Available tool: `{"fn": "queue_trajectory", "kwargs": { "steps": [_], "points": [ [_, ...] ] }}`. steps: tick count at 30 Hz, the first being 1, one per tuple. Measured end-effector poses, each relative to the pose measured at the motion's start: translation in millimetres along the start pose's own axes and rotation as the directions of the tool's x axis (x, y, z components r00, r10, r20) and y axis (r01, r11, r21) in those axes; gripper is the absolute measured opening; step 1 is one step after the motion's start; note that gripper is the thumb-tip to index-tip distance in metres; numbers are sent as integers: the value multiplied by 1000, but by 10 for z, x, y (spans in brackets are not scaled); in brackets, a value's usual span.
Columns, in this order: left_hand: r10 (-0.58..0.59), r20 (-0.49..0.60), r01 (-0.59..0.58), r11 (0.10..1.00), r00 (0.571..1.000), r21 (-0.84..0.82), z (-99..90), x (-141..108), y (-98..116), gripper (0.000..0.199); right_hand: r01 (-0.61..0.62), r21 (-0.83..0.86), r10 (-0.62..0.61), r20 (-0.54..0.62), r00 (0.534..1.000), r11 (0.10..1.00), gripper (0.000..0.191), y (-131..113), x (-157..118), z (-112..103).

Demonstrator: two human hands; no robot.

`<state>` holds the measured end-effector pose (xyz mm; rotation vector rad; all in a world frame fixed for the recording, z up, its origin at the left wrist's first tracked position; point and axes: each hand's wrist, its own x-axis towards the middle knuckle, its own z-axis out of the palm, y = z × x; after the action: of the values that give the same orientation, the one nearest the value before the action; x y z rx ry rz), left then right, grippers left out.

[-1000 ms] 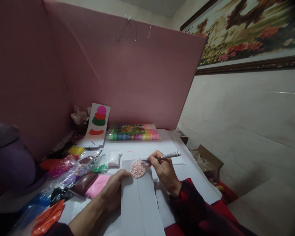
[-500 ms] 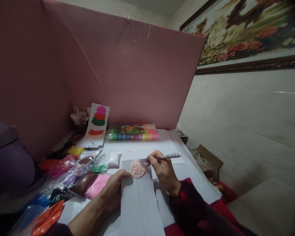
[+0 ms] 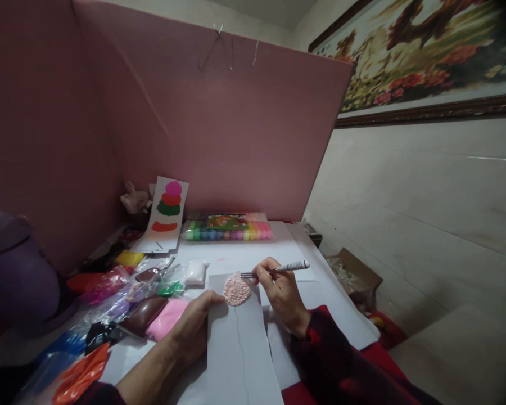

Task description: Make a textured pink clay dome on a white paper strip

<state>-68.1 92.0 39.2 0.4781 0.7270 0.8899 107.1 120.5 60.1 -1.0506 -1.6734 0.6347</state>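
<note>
My right hand [image 3: 280,292] grips a fork [image 3: 290,267] by its striped handle, fingers pinched near the neck. The fork's tines reach the upper right edge of a round, textured patch of pale pink clay [image 3: 236,290]. That patch lies at the top of a white card [image 3: 236,354], with a thin pencil line running down below it. Along the card's left edge, my left hand [image 3: 196,323] holds it, thumb on top beside the clay; its other fingers are mostly hidden.
Bags of coloured clay [image 3: 145,318] crowd the left side. A long pack of coloured clay [image 3: 227,228] lies at the back, beside a propped card with coloured shapes [image 3: 168,208]. A purple container [image 3: 17,270] stands far left; a cardboard box [image 3: 356,275] sits right.
The fork's tines have shifted very slightly to the right along the clay's edge. My left hand and the card stay in place.
</note>
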Motion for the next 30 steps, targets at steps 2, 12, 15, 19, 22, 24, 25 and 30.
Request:
{"fn": "queue_trajectory", "kwargs": {
  "steps": [2,12,15,19,22,24,25,30],
  "points": [
    [0,0,0,1000,1000,8,2,-4,-2,34,2,12,-2,-10,1000,1000,23,-5,3,-4],
    [10,8,-10,1000,1000,22,7,-9,4,35,-27,-1,27,5,1000,1000,24,6,-10,10],
    [17,10,-18,1000,1000,23,5,-5,6,36,-13,-3,13,-29,999,1000,23,26,4,-11],
    [20,13,-20,999,1000,33,3,-4,3,35,-2,43,3,-24,1000,999,23,24,4,-13],
    [21,31,-22,999,999,29,0,-6,-2,34,-15,32,15,16,1000,999,23,7,-10,6],
    [21,33,-22,999,999,28,-4,-8,-5,34,-27,10,27,15,1000,1000,23,5,-15,14],
    [18,29,-19,999,999,30,-6,-10,-6,34,-26,5,26,8,1000,1000,23,8,-14,14],
    [14,19,-14,999,1000,32,-5,-20,-6,34,10,18,-10,-22,1000,1000,23,21,-5,1]
  ]
}}
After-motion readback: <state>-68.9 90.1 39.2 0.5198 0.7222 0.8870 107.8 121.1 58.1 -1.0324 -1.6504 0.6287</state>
